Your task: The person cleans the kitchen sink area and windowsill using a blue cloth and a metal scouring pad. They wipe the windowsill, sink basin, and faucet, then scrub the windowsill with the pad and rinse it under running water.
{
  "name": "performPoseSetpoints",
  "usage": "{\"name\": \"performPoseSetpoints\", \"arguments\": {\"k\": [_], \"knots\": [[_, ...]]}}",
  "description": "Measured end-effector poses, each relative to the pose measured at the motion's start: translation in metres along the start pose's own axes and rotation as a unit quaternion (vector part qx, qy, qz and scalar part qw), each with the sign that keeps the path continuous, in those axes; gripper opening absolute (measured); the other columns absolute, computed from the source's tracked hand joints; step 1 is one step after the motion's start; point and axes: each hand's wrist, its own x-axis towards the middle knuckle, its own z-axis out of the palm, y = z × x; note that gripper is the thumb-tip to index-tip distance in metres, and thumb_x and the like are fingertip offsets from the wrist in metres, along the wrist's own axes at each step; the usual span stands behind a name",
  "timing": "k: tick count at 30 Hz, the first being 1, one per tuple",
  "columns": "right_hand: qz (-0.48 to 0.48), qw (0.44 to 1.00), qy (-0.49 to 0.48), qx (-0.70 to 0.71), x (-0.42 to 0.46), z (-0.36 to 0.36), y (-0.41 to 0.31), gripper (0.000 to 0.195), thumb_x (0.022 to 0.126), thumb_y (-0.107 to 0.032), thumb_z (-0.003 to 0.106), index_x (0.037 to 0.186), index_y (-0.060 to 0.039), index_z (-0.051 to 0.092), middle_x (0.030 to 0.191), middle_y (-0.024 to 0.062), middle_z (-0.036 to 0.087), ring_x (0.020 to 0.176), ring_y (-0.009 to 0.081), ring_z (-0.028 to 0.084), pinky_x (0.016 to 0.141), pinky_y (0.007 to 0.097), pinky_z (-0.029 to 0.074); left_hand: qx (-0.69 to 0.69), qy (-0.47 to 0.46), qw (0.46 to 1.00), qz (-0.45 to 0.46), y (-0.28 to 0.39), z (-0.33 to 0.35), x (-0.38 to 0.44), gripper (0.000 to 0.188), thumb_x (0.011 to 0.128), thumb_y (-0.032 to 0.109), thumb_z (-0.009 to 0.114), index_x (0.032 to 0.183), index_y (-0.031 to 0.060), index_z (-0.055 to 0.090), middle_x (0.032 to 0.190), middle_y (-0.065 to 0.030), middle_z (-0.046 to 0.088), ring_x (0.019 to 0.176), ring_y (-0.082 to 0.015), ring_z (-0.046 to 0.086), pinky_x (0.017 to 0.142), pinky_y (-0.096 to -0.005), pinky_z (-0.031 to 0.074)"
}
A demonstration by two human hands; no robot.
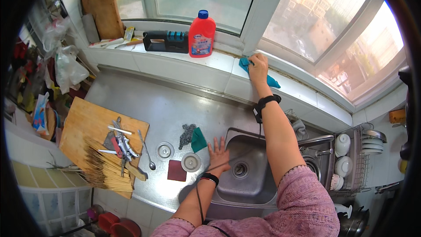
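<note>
My right hand [259, 69] grips a teal cloth [272, 81] against the white tiled windowsill [223, 62], close to the window frame. My left hand [218, 155] lies with spread fingers on the left rim of the steel sink [250, 171], holding nothing. Left of it on the steel counter are a green scouring pad [198, 140], a grey steel-wool scrubber [186, 134], a dark red pad [177, 170] and two round sink strainers [191, 162]. A red bottle with a blue cap [201, 36] stands on the sill beside a black knife sharpener [166, 41].
A wooden cutting board [77, 121] bears a whisk of straw [108, 168], a knife and other utensils. The faucet [315, 141] and a wire dish rack [358, 171] with bowls are at the right. A dark cable crosses the left wrist and sink.
</note>
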Motion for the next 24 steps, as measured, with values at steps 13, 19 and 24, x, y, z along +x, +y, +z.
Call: {"name": "performPoseSetpoints", "arguments": {"k": [13, 19, 24], "knots": [[-0.1, 0.974, -0.039, -0.201, 0.006, -0.019, -0.01, 0.022, 0.076, -0.009, 0.064, 0.091, -0.0206, 0.076, 0.093, -0.0012, 0.06, 0.093, 0.0226, 0.055, 0.081, 0.0373, 0.044, 0.012, -0.021, 1.0, 0.002, -0.001, 0.005, 0.005, 0.066, 0.059, 0.043, 0.086, 0.115, 0.0157, 0.063, 0.159, -0.0241, 0.005, 0.145, -0.0523, -0.004, 0.109, -0.0727, 0.002], [-0.005, 0.964, -0.019, -0.264, -0.008, -0.035, 0.002, 0.017, 0.076, -0.01, 0.064, 0.083, -0.0203, 0.075, 0.086, -0.0024, 0.062, 0.088, 0.0227, 0.057, 0.077, 0.0368, 0.045, -0.009, -0.026, 1.0, 0.009, -0.003, 0.004, 0.006, 0.066, 0.059, 0.042, 0.086, 0.115, 0.0157, 0.063, 0.16, -0.025, 0.002, 0.145, -0.0526, -0.006, 0.109, -0.0727, 0.001], [-0.031, 0.984, 0.087, -0.151, 0.045, -0.028, -0.03, 0.012, 0.078, -0.01, 0.061, 0.082, -0.0175, 0.069, 0.083, 0.0009, 0.061, 0.078, 0.0248, 0.061, 0.065, 0.0397, 0.049, -0.026, -0.012, 1.0, 0.003, -0.007, 0.006, 0.006, 0.065, 0.058, 0.04, 0.086, 0.114, 0.0151, 0.064, 0.16, -0.025, 0.002, 0.145, -0.0522, -0.007, 0.109, -0.0721, -0.001]]}}
